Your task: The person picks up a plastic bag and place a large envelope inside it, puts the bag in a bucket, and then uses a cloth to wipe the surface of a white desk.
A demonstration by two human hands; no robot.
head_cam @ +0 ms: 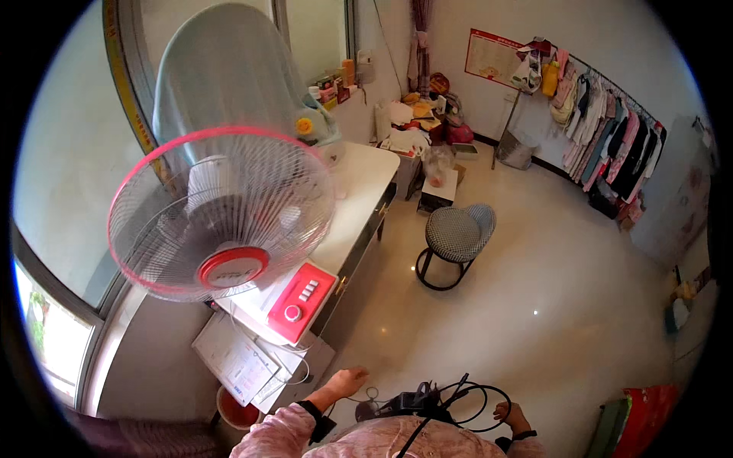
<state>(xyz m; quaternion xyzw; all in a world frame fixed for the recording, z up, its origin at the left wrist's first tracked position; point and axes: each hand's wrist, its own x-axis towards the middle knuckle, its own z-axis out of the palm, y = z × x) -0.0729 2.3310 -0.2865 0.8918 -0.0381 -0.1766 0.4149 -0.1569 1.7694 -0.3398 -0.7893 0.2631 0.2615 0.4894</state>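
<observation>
My left hand [348, 380] hangs low in front of me with its fingers loosely bent, and I see nothing in it. It is nearest to papers [243, 363] beside the desk's end. At my other side, my right hand [512, 414] has curled fingers beside a looped black cable [487, 386]. I cannot tell whether it grips the cable or only touches it. In front of my body is a bundle of black gear [409, 401]. Ahead on the left is an electric fan with a pink-rimmed grille [220, 134] and a red control base [303, 303].
The fan base rests on the white desk [361, 172], by a cloth-draped oval shape [223, 74]. A checked stool [458, 232] stands on the tiled floor. Clothes hang from a rack [613, 137] along the far wall. A red bin [237, 409] is under the papers.
</observation>
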